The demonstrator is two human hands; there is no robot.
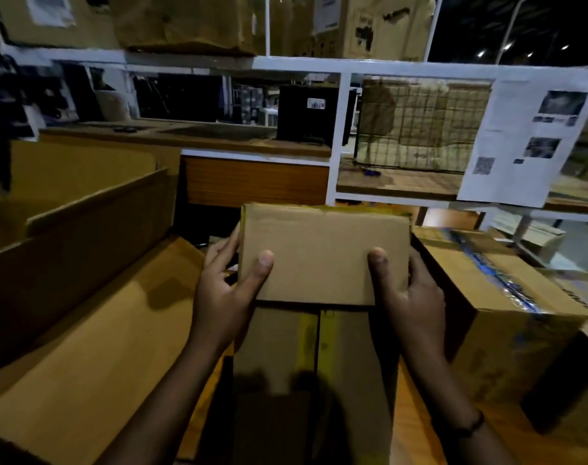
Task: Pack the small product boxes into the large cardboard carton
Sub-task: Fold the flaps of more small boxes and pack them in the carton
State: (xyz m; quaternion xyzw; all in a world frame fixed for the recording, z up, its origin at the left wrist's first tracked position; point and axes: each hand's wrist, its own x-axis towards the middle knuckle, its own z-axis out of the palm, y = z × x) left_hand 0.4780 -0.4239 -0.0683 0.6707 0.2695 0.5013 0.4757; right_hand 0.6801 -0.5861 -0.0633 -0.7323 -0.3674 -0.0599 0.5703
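Observation:
I hold a small brown product box (323, 250) in front of me, its flat face tilted toward the camera. My left hand (225, 290) grips its left edge with the thumb on the face. My right hand (410, 293) grips its right edge the same way. Below the held box lie more small boxes (306, 347), side by side, with yellow print. The large cardboard carton (84, 263) stands open at the left, its flaps spread out toward me.
A taped carton (507, 313) with blue tape sits at the right. A white metal rack (339, 129) with a wire cage, printed sheets and cartons on top stands behind. A wooden counter (252, 182) is straight ahead.

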